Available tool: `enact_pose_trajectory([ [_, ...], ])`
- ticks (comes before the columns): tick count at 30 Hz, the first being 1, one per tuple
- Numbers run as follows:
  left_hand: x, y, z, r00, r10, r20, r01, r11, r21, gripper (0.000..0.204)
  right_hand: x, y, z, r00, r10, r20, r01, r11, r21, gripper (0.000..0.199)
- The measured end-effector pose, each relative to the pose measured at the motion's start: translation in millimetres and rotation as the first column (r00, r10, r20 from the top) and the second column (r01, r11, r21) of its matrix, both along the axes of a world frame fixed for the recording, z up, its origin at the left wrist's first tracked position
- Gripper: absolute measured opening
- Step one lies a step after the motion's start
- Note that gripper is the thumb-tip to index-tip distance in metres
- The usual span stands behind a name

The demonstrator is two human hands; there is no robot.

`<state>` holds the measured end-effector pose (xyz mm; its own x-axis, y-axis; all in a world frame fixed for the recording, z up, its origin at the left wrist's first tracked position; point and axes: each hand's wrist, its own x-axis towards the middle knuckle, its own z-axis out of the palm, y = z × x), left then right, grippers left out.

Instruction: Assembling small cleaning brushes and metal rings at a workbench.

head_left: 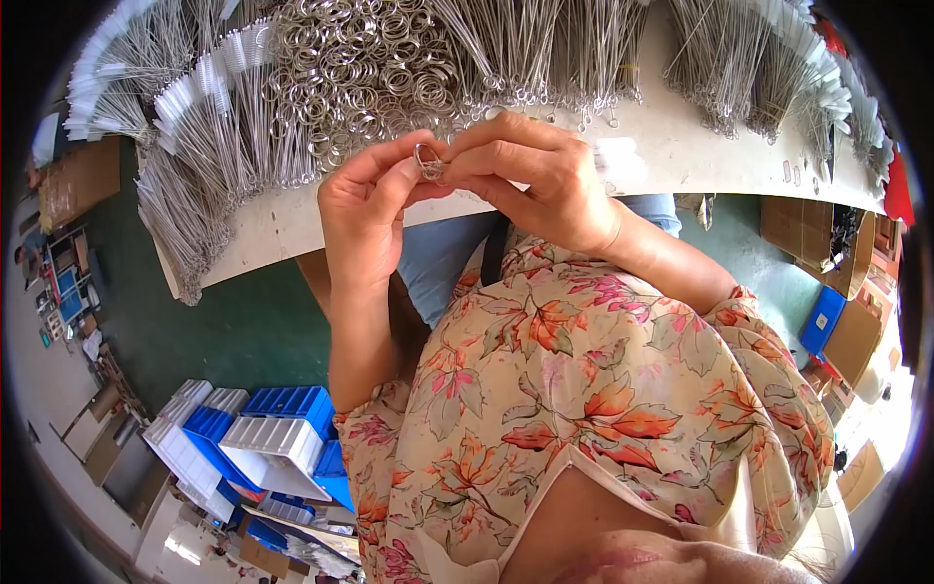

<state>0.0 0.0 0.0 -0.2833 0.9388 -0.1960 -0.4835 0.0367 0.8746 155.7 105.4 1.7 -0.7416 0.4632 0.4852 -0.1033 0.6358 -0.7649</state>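
Between my two hands, just off the table's front edge, is a shiny metal split ring (419, 153). My left hand (368, 200) pinches it between thumb and fingers. From the other side, the fingertips of my right hand (535, 175) close on the ring as well. Small bits of silvery wire show at its lower side, too fine to make out fully. Right behind my hands lies a big heap of loose split rings (365, 73) on the table.
Bundles of thin wire-handled brushes (219, 127) with white bristles and looped ends lie left of the heap. More wire brushes (725, 73) lie to the right on the white table (681, 161). Blue and white plastic bins (277, 438) stand at lower left, cardboard boxes (808, 234) at right.
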Motion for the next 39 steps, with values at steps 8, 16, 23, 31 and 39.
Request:
enact_pose_trajectory([
  [8, 14, -5, 3, 0.771, 0.177, -0.611, -0.026, 0.969, 0.247, 0.024, 5, -6, 12, 0.997, 0.024, 0.073, 0.038, 0.663, -0.747, 0.009],
  [16, 10, -3, 2, 0.837, 0.061, -0.543, 0.044, 0.983, 0.180, 0.024, 5, -5, -1, 0.998, 0.036, 0.042, -0.009, 0.857, -0.515, 0.009],
  [23, -1, -5, 4, 0.889, 0.060, -0.455, 0.012, 0.988, 0.155, 0.027, -2, 7, 11, 0.988, 0.154, 0.020, -0.149, 0.975, -0.163, 0.012],
  [31, -99, -21, 21, 0.603, 0.210, -0.770, -0.393, 0.918, -0.058, 0.019, 18, -11, -39, 0.967, -0.032, 0.254, -0.033, 0.968, 0.248, 0.022],
  [39, -286, -64, 11, 0.359, 0.219, -0.907, -0.765, 0.626, -0.151, 0.013, 17, -16, -15, 0.985, -0.027, 0.172, 0.004, 0.991, 0.132, 0.015],
])
